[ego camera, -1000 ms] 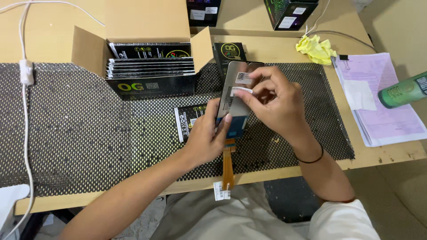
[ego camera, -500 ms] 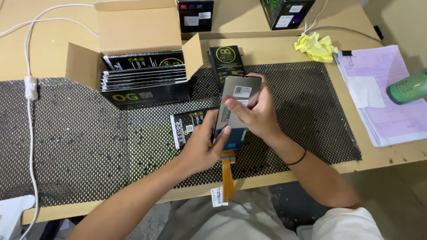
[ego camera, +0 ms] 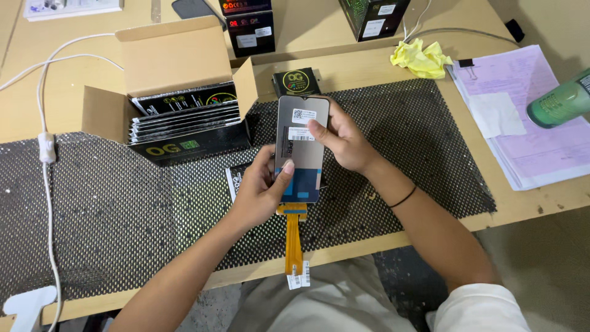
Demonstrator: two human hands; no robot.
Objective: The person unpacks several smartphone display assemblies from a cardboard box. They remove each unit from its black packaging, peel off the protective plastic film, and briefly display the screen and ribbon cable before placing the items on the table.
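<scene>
While the phone display panel [ego camera: 299, 147] stands upright above the black mesh mat [ego camera: 110, 209], both hands grasp it: the left hand [ego camera: 261, 193] pinches its lower edge, the right hand [ego camera: 344, 141] holds the upper right side. An orange flex cable [ego camera: 293, 237] hangs below it. An open cardboard box [ego camera: 178, 92] of flat black packages lies behind, well apart.

We see a pale wooden table [ego camera: 344, 67] covered by a black mesh mat [ego camera: 110, 209]. A second tabletop [ego camera: 307, 27] rises as a step behind it. Tan floor [ego camera: 547, 264] shows at right, under even, soft light.
</scene>
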